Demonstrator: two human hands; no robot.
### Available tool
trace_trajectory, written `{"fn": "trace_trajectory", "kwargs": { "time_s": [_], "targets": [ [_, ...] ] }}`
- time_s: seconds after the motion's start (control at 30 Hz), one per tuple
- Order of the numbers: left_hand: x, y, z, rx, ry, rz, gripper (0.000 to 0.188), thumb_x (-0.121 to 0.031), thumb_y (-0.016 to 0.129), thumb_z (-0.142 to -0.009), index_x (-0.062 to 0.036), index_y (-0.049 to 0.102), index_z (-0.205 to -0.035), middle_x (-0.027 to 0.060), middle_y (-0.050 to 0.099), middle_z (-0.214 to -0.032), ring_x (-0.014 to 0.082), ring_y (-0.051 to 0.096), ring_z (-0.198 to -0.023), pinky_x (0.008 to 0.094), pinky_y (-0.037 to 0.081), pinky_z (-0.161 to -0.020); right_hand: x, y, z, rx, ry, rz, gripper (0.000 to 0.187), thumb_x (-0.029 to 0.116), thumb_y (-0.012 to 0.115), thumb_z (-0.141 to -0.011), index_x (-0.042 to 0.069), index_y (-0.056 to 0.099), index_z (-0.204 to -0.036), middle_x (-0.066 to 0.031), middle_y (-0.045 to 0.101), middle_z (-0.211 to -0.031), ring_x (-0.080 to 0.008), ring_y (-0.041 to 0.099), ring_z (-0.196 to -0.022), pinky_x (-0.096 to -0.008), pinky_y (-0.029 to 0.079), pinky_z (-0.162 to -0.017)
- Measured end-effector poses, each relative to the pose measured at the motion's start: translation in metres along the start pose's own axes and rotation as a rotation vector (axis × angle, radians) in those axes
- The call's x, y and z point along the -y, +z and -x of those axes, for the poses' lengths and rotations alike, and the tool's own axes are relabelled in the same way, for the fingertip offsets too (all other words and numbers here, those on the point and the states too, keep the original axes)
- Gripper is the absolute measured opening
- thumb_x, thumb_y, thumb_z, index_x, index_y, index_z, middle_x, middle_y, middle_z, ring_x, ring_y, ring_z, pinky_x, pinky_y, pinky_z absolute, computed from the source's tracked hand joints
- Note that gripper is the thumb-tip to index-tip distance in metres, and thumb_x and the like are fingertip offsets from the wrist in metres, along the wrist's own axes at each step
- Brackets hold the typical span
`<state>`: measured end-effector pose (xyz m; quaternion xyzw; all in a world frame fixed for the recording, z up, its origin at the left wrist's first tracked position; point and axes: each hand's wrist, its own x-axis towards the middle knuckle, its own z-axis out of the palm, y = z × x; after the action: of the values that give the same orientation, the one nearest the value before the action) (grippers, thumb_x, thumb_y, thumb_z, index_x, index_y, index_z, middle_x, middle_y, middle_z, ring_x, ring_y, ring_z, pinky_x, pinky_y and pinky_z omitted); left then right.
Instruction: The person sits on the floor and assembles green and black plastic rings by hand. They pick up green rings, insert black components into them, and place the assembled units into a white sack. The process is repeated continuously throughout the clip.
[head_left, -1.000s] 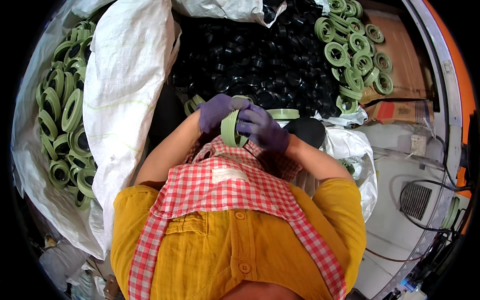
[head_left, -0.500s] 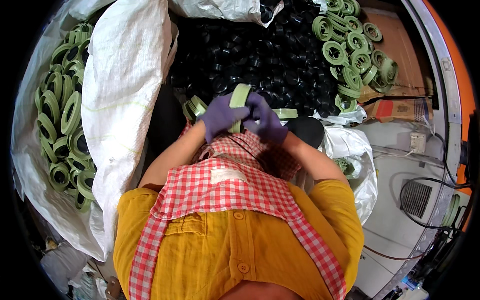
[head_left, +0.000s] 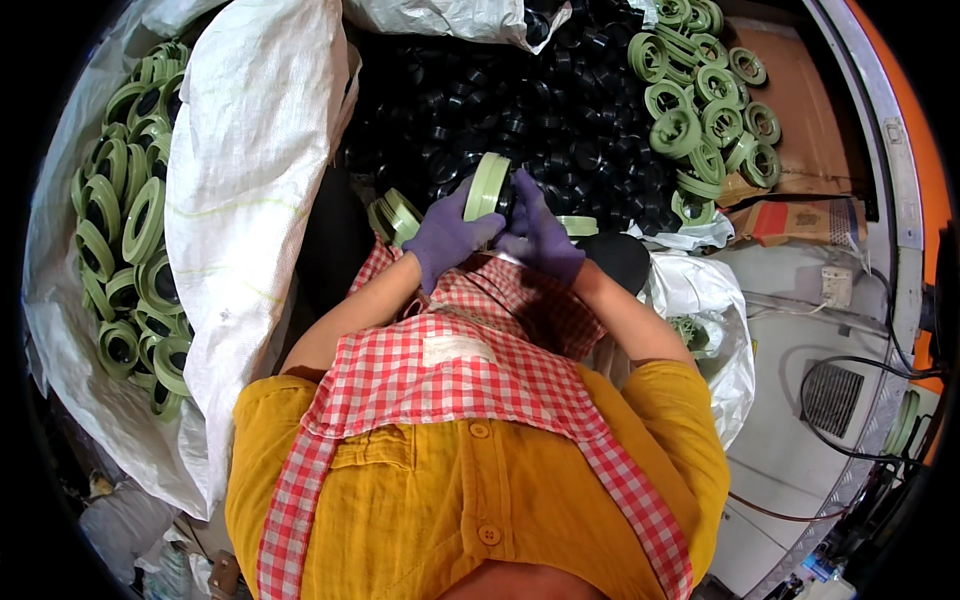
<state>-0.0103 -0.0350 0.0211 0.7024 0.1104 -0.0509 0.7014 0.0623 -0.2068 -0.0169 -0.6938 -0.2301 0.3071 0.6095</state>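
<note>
Left hand (head_left: 450, 235) is gripping the lower left of 1 green ring (head_left: 487, 187), thumb across the near edge, other fingers mostly hidden. Right hand (head_left: 542, 232) is standing at the ring's right side, fingers partly extended upward; can't tell if it's pinching the black part (head_left: 507, 197) showing there or only bracing it. Ring is sitting upright, nearly edge-on, beyond the checked apron (head_left: 440, 375). Risks, my read: left grip is covering only the low side, so an off-centre right-hand push could be twisting the ring loose; if the right fingers aren't holding the black part, it could be tilting or dropping, then getting lost in the black pile (head_left: 450, 95) behind. Farther out, loose green rings (head_left: 720, 123) are lying right, a white sack (head_left: 250, 120) is draping left.
</note>
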Motion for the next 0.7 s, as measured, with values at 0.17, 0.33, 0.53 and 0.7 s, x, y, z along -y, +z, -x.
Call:
{"fn": "trace_trajectory", "kwargs": {
  "time_s": [0.17, 0.33, 0.53, 0.7],
  "targets": [
    [0.010, -0.003, 0.000, -0.060, -0.023, 0.070, 0.055, -0.021, 0.067, -0.079, -0.0070, 0.050, -0.129, 0.0070, 0.065, -0.095, 0.0124, 0.060, -0.083, 0.0275, 0.049, -0.076, 0.028, -0.022, -0.006, 0.017, 0.570, -0.117, 0.064, 0.036, 0.057, -0.089, 0.003, 0.028, -0.135, -0.0125, 0.062, -0.090, -0.0179, 0.058, -0.073, -0.0262, 0.047, -0.062],
    [0.007, -0.002, -0.003, 0.025, -0.057, 0.146, 0.048, -0.019, 0.066, -0.082, -0.0026, 0.051, -0.125, 0.0058, 0.063, -0.099, 0.0109, 0.058, -0.087, 0.0261, 0.048, -0.077, 0.013, -0.018, -0.001, 0.037, 0.008, 0.278, 0.075, 0.036, 0.066, -0.081, 0.002, 0.029, -0.137, -0.0135, 0.064, -0.093, -0.0284, 0.061, -0.097, -0.0347, 0.047, -0.087],
    [-0.010, -0.010, 0.003, -0.136, -0.099, 0.166, 0.037, -0.021, 0.067, -0.082, -0.0025, 0.058, -0.113, 0.0032, 0.062, -0.092, 0.0090, 0.055, -0.080, 0.0234, 0.045, -0.069, -0.002, -0.045, -0.009, 0.419, 0.543, -0.188, 0.044, 0.041, 0.056, -0.087, 0.002, 0.059, -0.107, -0.0129, 0.064, -0.092, -0.0223, 0.061, -0.086, -0.0312, 0.048, -0.072],
    [-0.073, -0.072, 0.016, -0.275, 0.860, 0.867, 0.035, -0.022, 0.057, -0.087, -0.0046, 0.055, -0.117, 0.0106, 0.058, -0.115, 0.0196, 0.056, -0.103, 0.0384, 0.043, -0.092, 0.025, -0.070, -0.007, 0.285, 0.091, 1.447, 0.051, 0.040, 0.067, -0.069, 0.007, 0.060, -0.108, -0.0145, 0.064, -0.106, -0.0341, 0.060, -0.098, -0.0422, 0.046, -0.084]
  ]
}}
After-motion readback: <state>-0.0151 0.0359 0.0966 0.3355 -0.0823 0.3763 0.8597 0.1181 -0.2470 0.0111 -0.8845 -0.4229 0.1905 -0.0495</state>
